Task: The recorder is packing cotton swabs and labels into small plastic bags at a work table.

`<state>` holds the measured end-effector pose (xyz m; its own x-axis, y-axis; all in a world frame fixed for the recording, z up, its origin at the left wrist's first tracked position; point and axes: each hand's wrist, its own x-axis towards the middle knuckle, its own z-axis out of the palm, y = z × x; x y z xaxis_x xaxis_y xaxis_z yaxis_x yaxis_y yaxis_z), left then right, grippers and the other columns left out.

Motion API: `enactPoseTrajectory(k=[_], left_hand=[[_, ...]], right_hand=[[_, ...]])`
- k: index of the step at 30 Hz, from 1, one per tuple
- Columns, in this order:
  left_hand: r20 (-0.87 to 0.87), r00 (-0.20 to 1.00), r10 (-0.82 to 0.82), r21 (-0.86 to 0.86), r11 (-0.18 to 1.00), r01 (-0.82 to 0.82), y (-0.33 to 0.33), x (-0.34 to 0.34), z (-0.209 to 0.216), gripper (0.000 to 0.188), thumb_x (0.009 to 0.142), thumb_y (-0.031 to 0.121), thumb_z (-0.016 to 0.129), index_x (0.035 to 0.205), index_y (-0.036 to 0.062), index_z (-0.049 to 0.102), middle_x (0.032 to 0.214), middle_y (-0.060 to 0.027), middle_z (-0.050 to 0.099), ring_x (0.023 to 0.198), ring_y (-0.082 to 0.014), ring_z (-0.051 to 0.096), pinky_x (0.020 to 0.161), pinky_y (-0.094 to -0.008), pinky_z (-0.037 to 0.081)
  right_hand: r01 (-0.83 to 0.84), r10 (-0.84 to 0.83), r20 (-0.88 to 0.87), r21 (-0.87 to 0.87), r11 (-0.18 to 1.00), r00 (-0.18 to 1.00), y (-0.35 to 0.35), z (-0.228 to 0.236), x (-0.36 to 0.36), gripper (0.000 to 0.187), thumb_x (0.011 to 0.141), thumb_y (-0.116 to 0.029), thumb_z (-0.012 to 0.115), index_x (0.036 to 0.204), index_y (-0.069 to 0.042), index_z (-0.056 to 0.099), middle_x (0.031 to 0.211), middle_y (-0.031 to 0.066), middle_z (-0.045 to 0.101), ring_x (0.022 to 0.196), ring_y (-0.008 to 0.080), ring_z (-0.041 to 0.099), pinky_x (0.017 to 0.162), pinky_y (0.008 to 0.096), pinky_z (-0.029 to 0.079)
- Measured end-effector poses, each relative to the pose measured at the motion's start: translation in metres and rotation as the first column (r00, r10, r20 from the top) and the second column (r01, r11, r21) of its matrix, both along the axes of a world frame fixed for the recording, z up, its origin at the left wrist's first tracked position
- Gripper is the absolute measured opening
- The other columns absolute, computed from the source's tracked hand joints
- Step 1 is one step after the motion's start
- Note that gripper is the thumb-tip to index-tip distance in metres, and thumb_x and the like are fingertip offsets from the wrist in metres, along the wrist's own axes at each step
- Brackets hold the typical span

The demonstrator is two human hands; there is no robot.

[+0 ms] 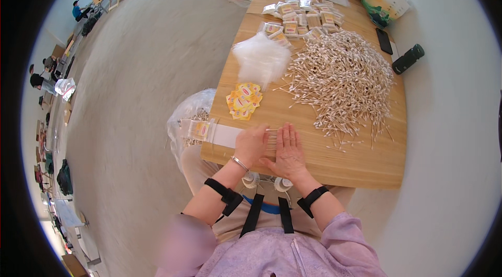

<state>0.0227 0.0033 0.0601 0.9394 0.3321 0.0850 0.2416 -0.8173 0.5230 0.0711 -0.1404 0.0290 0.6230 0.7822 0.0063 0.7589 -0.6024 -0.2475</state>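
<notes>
A row of cotton swabs point(271, 140) lies side by side on the wooden table's near edge, between my two hands. My left hand point(252, 143) is closed, its bent fingers pressed together against the row's left side. On the other side my right hand point(289, 152) lies flat, fingers stretched out, touching the row. From under my left hand a white strip point(226, 136) runs left to the table's corner. There, a filled clear packet point(199, 129) with a yellow label sits at the strip's end. Whatever is under my palms is hidden.
A big heap of loose cotton swabs point(345, 81) covers the table's right. Beyond my left hand lie yellow cards point(244, 101), clear bags point(261, 57) and filled packets point(303, 18). A black bottle point(408, 59) and phone point(384, 41) line the wall side. A plastic sack point(189, 110) hangs left.
</notes>
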Motion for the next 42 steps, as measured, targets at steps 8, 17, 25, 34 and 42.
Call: enactPoseTrajectory(k=[8, 17, 25, 34, 42], left_hand=[[0.019, 0.995, -0.093, -0.125, 0.988, 0.095, 0.025, 0.038, -0.025, 0.012, 0.077, 0.010, 0.064, 0.088, 0.0048, 0.063, 0.083, -0.0138, 0.059, 0.080, -0.0333, 0.059, 0.071, -0.0386, 0.049], [0.278, 0.893, 0.353, -0.820, 0.572, 0.029, -0.010, -0.010, -0.061, 0.039, 0.098, 0.022, 0.043, 0.128, -0.0016, 0.048, 0.129, -0.0151, 0.052, 0.122, -0.0229, 0.047, 0.102, -0.0317, 0.035], [0.299, 0.893, 0.335, -0.908, 0.387, 0.159, -0.017, -0.011, -0.048, 0.057, 0.101, 0.039, 0.029, 0.140, -0.0022, 0.032, 0.144, -0.0153, 0.034, 0.136, -0.0226, 0.028, 0.112, -0.0332, 0.019], [0.255, 0.921, 0.294, -0.927, 0.344, 0.146, 0.010, -0.016, -0.036, 0.058, 0.101, 0.041, 0.030, 0.138, -0.0033, 0.033, 0.144, -0.0126, 0.035, 0.136, -0.0185, 0.027, 0.113, -0.0330, 0.017], [0.245, 0.921, 0.302, -0.919, 0.375, 0.122, 0.049, -0.027, -0.042, 0.059, 0.100, 0.043, 0.029, 0.137, -0.0030, 0.035, 0.142, -0.0124, 0.038, 0.136, -0.0194, 0.028, 0.113, -0.0329, 0.017]], right_hand=[[0.015, -0.012, -0.050, 0.058, 0.998, 0.999, 0.000, 0.002, -0.004, 0.106, 0.075, -0.065, 0.056, 0.140, 0.010, 0.019, 0.148, 0.0283, 0.014, 0.141, 0.0384, 0.008, 0.114, 0.0463, 0.006], [0.028, -0.023, -0.064, 0.080, 0.996, 0.998, 0.002, -0.002, -0.008, 0.101, 0.076, -0.059, 0.058, 0.139, 0.011, 0.022, 0.148, 0.0285, 0.016, 0.140, 0.0388, 0.009, 0.114, 0.0471, 0.007], [-0.032, 0.036, -0.056, 0.077, 0.997, 0.998, 0.005, 0.003, -0.019, 0.092, 0.077, -0.046, 0.059, 0.138, 0.012, 0.023, 0.147, 0.0288, 0.016, 0.140, 0.0390, 0.009, 0.115, 0.0471, 0.007], [0.072, -0.073, -0.056, -0.009, 0.997, 0.996, 0.043, -0.005, -0.037, 0.092, 0.078, -0.047, 0.054, 0.137, 0.014, 0.020, 0.146, 0.0321, 0.013, 0.139, 0.0448, 0.006, 0.114, 0.0505, 0.003], [0.060, -0.054, -0.092, 0.062, 0.996, 0.994, 0.081, -0.008, -0.049, 0.095, 0.077, -0.047, 0.055, 0.138, 0.015, 0.015, 0.146, 0.0329, 0.010, 0.139, 0.0458, 0.002, 0.113, 0.0513, 0.001]])
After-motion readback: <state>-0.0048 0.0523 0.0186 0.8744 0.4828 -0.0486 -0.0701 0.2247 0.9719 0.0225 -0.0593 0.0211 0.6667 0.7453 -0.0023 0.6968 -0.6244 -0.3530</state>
